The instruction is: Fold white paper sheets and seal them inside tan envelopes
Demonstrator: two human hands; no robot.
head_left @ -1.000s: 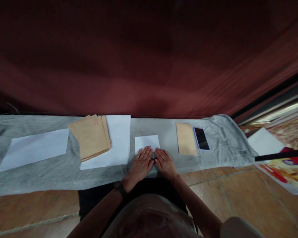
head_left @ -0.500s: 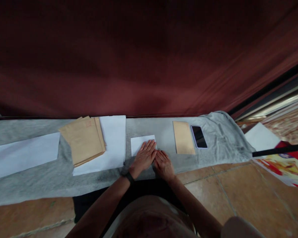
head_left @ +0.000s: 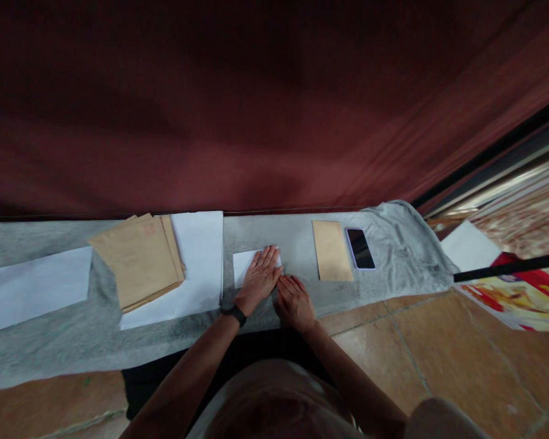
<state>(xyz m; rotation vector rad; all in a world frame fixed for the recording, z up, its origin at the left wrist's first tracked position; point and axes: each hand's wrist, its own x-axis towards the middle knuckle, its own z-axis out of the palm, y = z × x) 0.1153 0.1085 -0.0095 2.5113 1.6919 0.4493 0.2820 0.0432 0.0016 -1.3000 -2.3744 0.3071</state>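
A small folded white paper (head_left: pixel 243 264) lies flat on the grey cloth in front of me. My left hand (head_left: pixel 258 277), with a dark band on its wrist, rests palm down on it with the fingers stretched out and covers its right part. Close beside, my right hand (head_left: pixel 296 303) lies at the paper's lower right corner, its fingers extended and near the left thumb. Whether the right fingertips touch the paper's edge, I cannot tell. To the right is a single brown envelope (head_left: pixel 332 251), with a phone (head_left: pixel 360 249) beyond it.
A stack of brown envelopes (head_left: pixel 146 268) overlaps white sheets (head_left: pixel 201 256) on my left. Another white sheet (head_left: pixel 36 286) lies farther left. The grey cloth (head_left: pixel 293 231) covers a narrow surface against a dark red hanging (head_left: pixel 256 122). A colourful printed bag (head_left: pixel 521 299) is at the right.
My left hand has slid slightly up along the paper, covering more of its top right corner. The right hand stays near the same edge. The whole view has shifted a little.
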